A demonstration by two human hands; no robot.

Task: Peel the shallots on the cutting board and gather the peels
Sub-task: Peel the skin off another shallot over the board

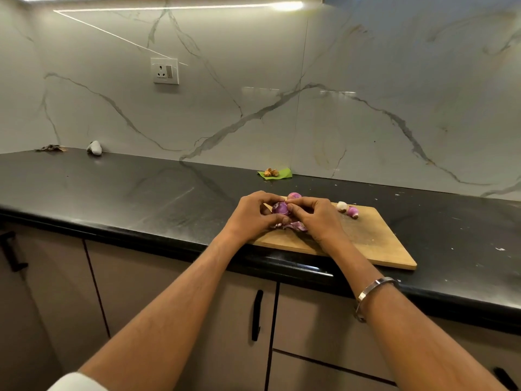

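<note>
A wooden cutting board (363, 241) lies on the black counter near its front edge. Over the board's left end, my left hand (253, 214) and my right hand (315, 218) both grip one purple shallot (280, 208) between their fingertips. A small heap of purple peels (293, 226) lies on the board just under my hands. Another purple shallot (294, 196) sits right behind them. Farther right on the board rest a whitish shallot (342, 206) and a pinkish one (353, 212).
A green leaf with brown bits (275, 174) lies by the marble wall behind the board. At the far left back of the black counter (141, 187) are a white object (94, 148) and dry scraps (50, 148). A wall socket (165, 71) hangs above. Cabinet doors are below.
</note>
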